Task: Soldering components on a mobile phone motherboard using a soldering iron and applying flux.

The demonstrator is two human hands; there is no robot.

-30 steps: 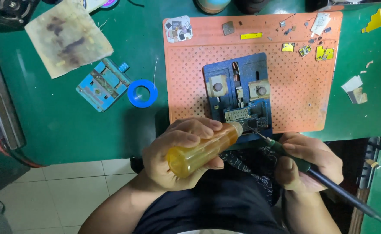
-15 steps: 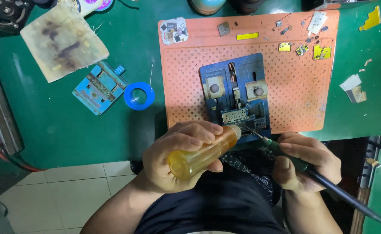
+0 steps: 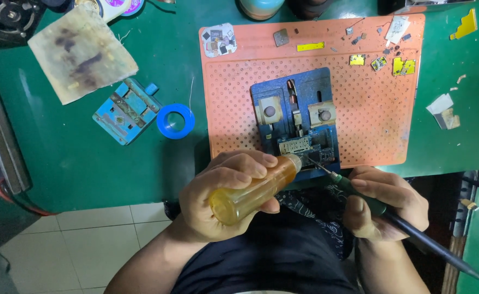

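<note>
Head view, left hand (image 3: 223,198) fingers grasping amber bottle (image 3: 253,189), right hand (image 3: 384,201) gripping soldering iron (image 3: 359,190), tip indistinct.

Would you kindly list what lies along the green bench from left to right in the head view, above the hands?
Stained beige cloth → small blue metal jig → blue tape ring → orange perforated mat → white paper scrap.
</note>
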